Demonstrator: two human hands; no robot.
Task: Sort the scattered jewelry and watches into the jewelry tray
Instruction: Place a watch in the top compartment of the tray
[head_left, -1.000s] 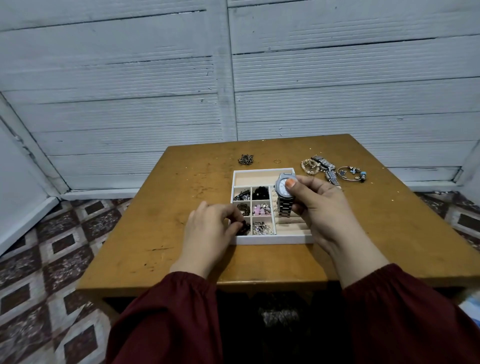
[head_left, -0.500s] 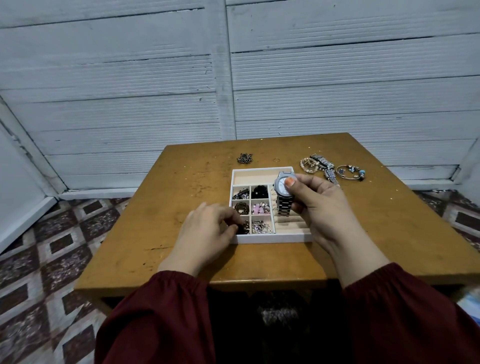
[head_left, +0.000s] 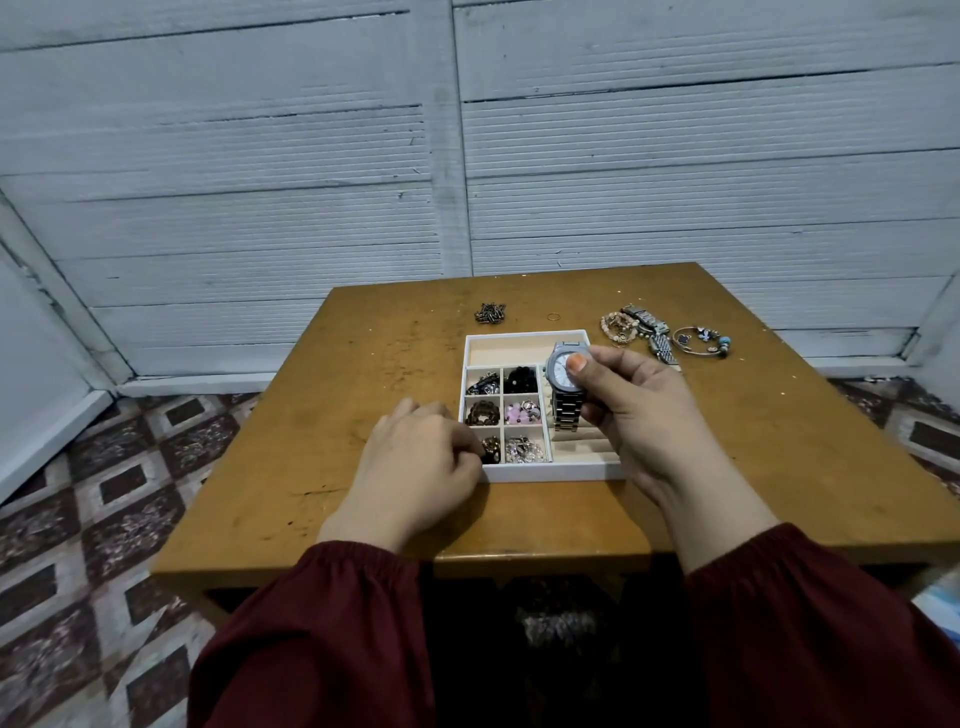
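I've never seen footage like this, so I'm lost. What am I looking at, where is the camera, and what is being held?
No machine: these are a person's bare hands, filmed by a camera worn on the head, looking down at a table. The right hand holds a watch over a white tray whose small compartments hold jewelry. The left hand curls at the tray's near left corner, by a dark piece; whether it pinches it is unclear. A chain, a ring, bracelets and a second watch lie loose beyond the tray.
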